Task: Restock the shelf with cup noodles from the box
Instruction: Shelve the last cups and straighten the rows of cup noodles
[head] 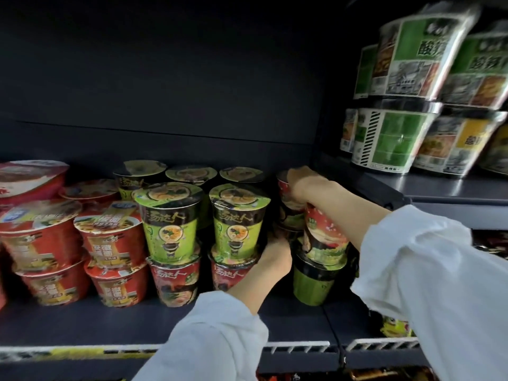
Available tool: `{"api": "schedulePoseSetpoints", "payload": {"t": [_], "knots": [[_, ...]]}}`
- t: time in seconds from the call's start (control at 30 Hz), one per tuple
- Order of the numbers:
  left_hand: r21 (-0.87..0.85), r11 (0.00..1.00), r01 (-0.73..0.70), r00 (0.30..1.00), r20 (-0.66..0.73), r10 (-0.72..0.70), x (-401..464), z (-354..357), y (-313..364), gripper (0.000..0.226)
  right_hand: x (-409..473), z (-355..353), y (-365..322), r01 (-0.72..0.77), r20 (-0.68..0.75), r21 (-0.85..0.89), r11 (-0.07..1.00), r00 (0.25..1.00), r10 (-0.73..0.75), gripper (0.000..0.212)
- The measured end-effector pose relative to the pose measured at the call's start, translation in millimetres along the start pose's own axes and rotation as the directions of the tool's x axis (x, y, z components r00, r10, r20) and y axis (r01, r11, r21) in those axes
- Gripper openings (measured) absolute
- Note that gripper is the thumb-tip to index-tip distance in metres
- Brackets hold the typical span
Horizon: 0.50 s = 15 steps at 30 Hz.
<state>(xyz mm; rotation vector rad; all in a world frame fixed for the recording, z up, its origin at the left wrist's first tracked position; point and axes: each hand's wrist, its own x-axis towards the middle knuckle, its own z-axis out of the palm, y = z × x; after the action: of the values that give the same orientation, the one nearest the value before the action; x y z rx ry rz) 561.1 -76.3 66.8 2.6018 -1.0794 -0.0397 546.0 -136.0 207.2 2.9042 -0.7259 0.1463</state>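
On the dark shelf [110, 323] stand stacked cup noodles: green cups [170, 224] on red cups [176, 279] in the middle. My right hand [305, 185] reaches deep and grips the top of a red cup [287, 204] at the back of the right-hand stack. In front of it a red cup [324, 237] sits on a green cup [313, 281]. My left hand [276, 257] is pressed against the lower part of that stack, beside the green-on-red pair [236, 224]; its fingers are hidden. The box is out of view.
Wide red noodle bowls [107, 243] are stacked at the left. Green and yellow wrapped bowls [395, 138] stand on a higher shelf at the right. A shelf divider [365, 188] rises just right of my right hand. A price rail [299, 346] runs along the shelf's front edge.
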Motion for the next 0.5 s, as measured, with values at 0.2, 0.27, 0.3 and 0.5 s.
{"api": "schedulePoseSetpoints", "payload": {"t": [0.2, 0.27, 0.3, 0.5], "knots": [[-0.173, 0.983, 0.056, 0.998, -0.026, -0.061, 32, -1, 4, 0.055, 12, 0, 8, -0.025, -0.030, 0.008, 1.000, 0.999, 0.026, 0.037], [-0.333, 0.926, 0.180, 0.983, 0.018, -0.185, 36, -2, 8, 0.046, 14, -2, 9, -0.008, -0.054, 0.002, 1.000, 0.999, 0.008, 0.036], [-0.507, 0.831, 0.230, 0.962, -0.009, -0.271, 39, -3, 9, 0.045, 15, -2, 11, -0.002, -0.065, -0.005, 1.000, 0.998, 0.001, 0.035], [-0.414, 0.897, 0.154, 0.971, -0.106, -0.215, 34, -19, 14, 0.040, 20, 1, 13, 0.026, -0.077, 0.028, 0.999, 0.997, -0.023, 0.031]]}}
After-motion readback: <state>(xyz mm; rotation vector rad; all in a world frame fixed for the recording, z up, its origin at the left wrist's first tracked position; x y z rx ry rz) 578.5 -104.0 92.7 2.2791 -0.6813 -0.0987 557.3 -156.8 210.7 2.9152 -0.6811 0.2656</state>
